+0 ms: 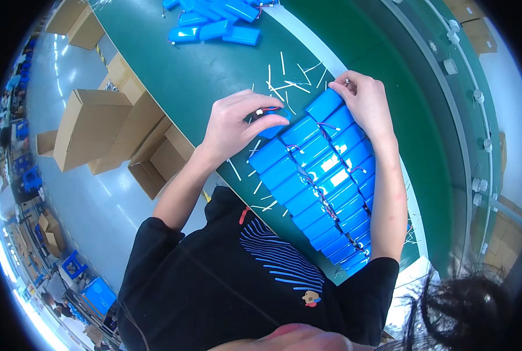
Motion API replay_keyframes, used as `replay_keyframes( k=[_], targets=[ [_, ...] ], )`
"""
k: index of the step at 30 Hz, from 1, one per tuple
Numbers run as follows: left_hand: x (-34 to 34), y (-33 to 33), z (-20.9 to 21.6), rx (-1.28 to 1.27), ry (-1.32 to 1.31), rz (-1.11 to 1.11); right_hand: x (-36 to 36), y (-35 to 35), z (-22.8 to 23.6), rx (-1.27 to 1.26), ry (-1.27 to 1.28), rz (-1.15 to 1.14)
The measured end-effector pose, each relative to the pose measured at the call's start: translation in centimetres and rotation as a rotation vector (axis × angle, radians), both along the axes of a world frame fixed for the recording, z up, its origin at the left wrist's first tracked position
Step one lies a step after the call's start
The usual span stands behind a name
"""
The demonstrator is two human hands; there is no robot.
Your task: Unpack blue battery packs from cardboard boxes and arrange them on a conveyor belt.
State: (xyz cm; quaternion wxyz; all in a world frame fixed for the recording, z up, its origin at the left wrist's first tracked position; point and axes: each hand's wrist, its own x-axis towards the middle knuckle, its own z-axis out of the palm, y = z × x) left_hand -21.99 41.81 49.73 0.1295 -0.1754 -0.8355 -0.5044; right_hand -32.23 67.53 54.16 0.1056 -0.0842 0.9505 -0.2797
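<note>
My left hand is closed around a blue battery pack, mostly hidden by the fingers. Its red and black leads and white connector show between thumb and forefinger. Up at the far end of the rows, my right hand has its fingers pinched together, with a small connector showing between them. Just beside its fingertips lies the end battery pack. Rows of shiny blue battery packs lie side by side between my arms, with leads and connectors along the gaps.
Thin white strips lie scattered on the green table. A loose heap of blue battery packs sits at the far end. Open cardboard boxes stand on the floor to the left. A pale rail edges the table's right side.
</note>
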Motion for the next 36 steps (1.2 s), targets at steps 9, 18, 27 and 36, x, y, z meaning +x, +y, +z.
replay_keyframes(
  k=[9,18,27,36],
  targets=[
    [-2.4,1.0,-1.0,0.132,-0.044,0.033,-1.3,0.6,-0.1,0.034,-0.117,0.155],
    [-5.5,1.8,-0.1,-0.027,-0.397,-0.121,-0.8,1.6,-0.3,-0.013,-0.031,0.198],
    [-2.8,3.3,0.7,-0.312,-0.152,0.099,0.1,2.4,-0.4,-0.09,0.027,0.151],
    [-1.4,1.5,1.7,-0.304,-0.195,0.06,0.3,1.9,-2.3,-0.043,0.718,0.371]
  ],
)
